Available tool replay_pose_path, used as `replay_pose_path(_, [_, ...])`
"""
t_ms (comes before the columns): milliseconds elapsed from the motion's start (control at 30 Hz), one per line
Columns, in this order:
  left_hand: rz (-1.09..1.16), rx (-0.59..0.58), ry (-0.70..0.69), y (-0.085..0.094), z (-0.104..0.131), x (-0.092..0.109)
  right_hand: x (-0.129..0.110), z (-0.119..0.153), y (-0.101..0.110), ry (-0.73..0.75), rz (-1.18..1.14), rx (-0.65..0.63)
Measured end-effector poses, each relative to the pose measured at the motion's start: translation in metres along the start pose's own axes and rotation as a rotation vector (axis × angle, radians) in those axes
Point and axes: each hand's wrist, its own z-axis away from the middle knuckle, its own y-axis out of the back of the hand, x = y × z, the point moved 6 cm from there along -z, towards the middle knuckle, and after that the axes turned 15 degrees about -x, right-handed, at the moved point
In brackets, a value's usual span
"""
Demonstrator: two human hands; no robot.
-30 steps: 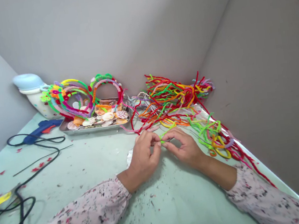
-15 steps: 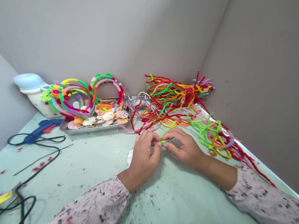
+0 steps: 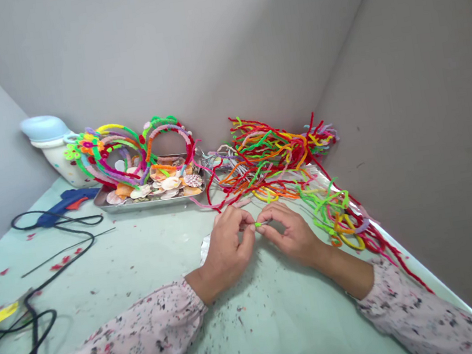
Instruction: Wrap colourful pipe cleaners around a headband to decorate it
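Note:
Between my two hands, near the middle of the view, a small bright green bit of pipe cleaner (image 3: 258, 225) shows at the fingertips. My left hand (image 3: 230, 239) pinches its left side with thumb and forefinger. From the other side my right hand (image 3: 291, 231) pinches it too, and a thin grey wire seems to run along under those fingers. Most of the held piece is hidden by the fingers. Just behind the hands lies a loose pile of coloured pipe cleaners (image 3: 273, 148). Beside the left wrist, a crumpled silvery scrap (image 3: 204, 248) pokes out.
A metal tray (image 3: 152, 204) of seashells (image 3: 171, 183) stands at the back with pipe-cleaner headbands (image 3: 118, 152) on it. Left of it are a blue glue gun (image 3: 62, 206), its black cord (image 3: 90, 238) and a white cup with blue lid (image 3: 56, 146). Tangled pipe cleaners (image 3: 332, 210) lie right.
The green strand that stuck up behind my fingers has swung away, leaving only the short green bit at the fingertips. Both hands stay almost in place.

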Motion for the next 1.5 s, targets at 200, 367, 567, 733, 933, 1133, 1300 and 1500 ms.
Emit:
replay_pose_path(200, [-0.007,0.005,0.003,0.0002,0.0004,-0.0001,-0.0022,-0.0002,0.0021,0.012,0.001,0.009])
replay_pose_path(367, [-0.015,0.005,0.002,0.0000,0.0002,-0.0001,-0.0024,-0.0004,0.0033,0.002,0.001,0.010])
replay_pose_path(567, [-0.008,-0.001,-0.001,-0.0010,0.0000,-0.0003,-0.0027,-0.0009,0.0035,-0.006,-0.009,0.002])
replay_pose_path(733, [-0.030,-0.005,0.007,-0.0018,0.0002,-0.0013,0.0000,-0.0011,0.0018,-0.031,-0.035,-0.001])
replay_pose_path(933, [-0.036,-0.011,0.004,-0.0019,0.0000,-0.0004,-0.0004,-0.0022,0.0010,-0.041,-0.043,-0.011])
replay_pose_path(1133, [-0.035,-0.006,0.006,-0.0011,-0.0004,0.0000,-0.0003,-0.0014,0.0026,-0.042,-0.034,0.018])
replay_pose_path(1300, [-0.031,0.009,0.008,-0.0003,0.0001,-0.0010,0.0024,-0.0008,0.0029,-0.037,-0.022,0.048])
replay_pose_path(1500, [-0.044,-0.001,0.005,-0.0008,0.0002,0.0000,0.0046,-0.0014,0.0010,-0.036,-0.058,0.023])
